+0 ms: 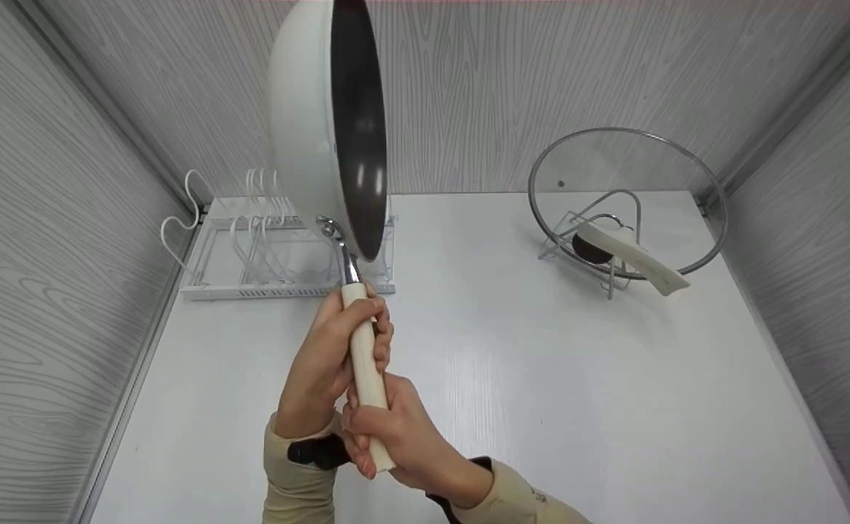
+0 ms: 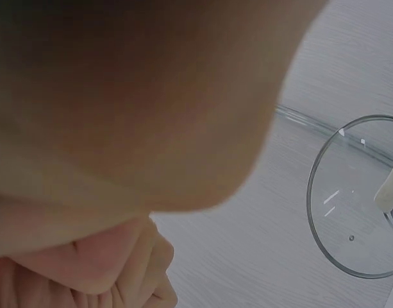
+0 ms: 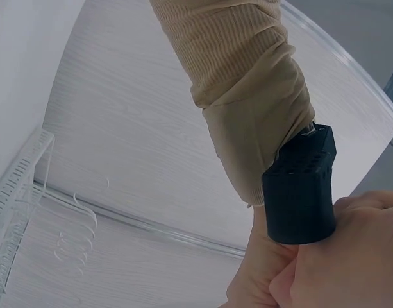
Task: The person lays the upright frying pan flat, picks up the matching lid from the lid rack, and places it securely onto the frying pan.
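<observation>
A large white frying pan (image 1: 305,116) with a dark inside is held up in the head view, tilted on its side with its base toward the left. My left hand (image 1: 330,349) grips the upper part of its cream handle (image 1: 368,371), just below the metal neck. Lower down, my right hand (image 1: 403,429) wraps around the same handle near its end. The left wrist view is mostly filled by the left hand (image 2: 145,128) up close. In the right wrist view, part of the right hand (image 3: 356,256) shows at the lower right; the pan is out of that view.
Behind the pan, a white wire rack (image 1: 287,291) with curved prongs stands at the left on the white table (image 1: 469,364). At the right back, a glass lid (image 1: 636,156) with a cream handle (image 1: 643,262) leans in a small wire stand (image 1: 640,211). Grey wood-grain walls (image 1: 469,94) enclose the table.
</observation>
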Tool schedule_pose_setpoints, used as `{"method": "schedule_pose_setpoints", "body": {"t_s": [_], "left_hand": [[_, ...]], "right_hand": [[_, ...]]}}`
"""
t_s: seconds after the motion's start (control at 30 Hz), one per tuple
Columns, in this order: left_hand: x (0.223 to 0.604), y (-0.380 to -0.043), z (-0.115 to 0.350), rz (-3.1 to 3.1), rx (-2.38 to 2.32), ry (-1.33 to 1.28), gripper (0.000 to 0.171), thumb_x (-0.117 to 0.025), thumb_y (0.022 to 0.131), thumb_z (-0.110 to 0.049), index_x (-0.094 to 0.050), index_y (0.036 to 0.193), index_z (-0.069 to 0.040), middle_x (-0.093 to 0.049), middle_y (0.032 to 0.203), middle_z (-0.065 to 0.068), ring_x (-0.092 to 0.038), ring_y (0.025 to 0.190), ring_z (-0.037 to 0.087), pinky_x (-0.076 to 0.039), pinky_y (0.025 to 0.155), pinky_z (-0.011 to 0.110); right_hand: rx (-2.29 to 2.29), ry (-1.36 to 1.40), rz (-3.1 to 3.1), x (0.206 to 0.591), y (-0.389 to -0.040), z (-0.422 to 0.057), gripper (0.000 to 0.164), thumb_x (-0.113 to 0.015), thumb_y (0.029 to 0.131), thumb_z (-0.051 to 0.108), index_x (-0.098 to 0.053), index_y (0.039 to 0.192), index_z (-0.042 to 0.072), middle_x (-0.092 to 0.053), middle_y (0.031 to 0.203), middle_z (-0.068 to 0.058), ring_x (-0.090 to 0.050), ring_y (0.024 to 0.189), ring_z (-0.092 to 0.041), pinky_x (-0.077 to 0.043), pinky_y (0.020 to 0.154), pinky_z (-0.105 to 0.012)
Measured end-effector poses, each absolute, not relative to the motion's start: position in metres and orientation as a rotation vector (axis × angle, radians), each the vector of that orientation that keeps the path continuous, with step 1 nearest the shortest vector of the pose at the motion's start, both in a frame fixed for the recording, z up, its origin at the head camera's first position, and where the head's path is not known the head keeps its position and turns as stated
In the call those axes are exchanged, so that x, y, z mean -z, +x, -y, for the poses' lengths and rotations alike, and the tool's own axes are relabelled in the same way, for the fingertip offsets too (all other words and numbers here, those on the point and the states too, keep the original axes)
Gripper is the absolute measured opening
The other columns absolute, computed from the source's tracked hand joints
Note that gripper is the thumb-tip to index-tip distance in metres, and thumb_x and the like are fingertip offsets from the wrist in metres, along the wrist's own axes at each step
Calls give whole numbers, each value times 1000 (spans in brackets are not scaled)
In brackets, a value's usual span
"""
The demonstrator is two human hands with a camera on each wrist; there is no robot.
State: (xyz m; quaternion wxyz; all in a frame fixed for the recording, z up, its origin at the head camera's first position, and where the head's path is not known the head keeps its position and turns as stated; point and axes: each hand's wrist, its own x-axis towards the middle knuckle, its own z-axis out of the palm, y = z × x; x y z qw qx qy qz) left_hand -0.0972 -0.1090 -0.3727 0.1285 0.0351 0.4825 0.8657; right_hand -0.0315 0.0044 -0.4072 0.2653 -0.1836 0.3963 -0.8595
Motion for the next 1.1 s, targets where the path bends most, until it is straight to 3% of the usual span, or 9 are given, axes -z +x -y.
{"method": "schedule_pose_setpoints", "body": {"t_s": [0.23,0.43,0.67,1.1], "left_hand": [[371,-100,110,-1499,-2445,233,4,-45,100,-3,-46,101,1,-54,72,8,-61,51,18,-58,52,33],[371,-102,109,-1529,-2469,138,7,-48,97,-3,-48,102,2,-57,72,11,-62,55,21,-60,56,39],[372,-103,104,-1521,-2499,98,8,-50,93,-6,-48,86,-2,-49,65,6,-47,45,11,-44,41,22],[384,-107,100,-1536,-2535,88,15,-55,93,-10,-42,89,-3,-40,61,4,-39,44,10,-37,37,21]], "right_hand": [[2332,-515,-1164,409,-33,-6,11,-47,86,-5,-47,80,5,-49,53,5,-51,38,-5,-42,36,-20],[2335,-501,-1215,411,-36,-4,9,-48,87,-4,-48,84,5,-52,54,3,-53,39,-6,-44,37,-20],[2322,-481,-1243,411,-37,-3,8,-48,86,-4,-49,81,2,-53,53,4,-53,39,-6,-45,37,-20],[2299,-470,-1303,412,-40,-3,4,-50,85,-3,-49,89,-4,-53,50,2,-53,38,-7,-45,37,-20]]}}
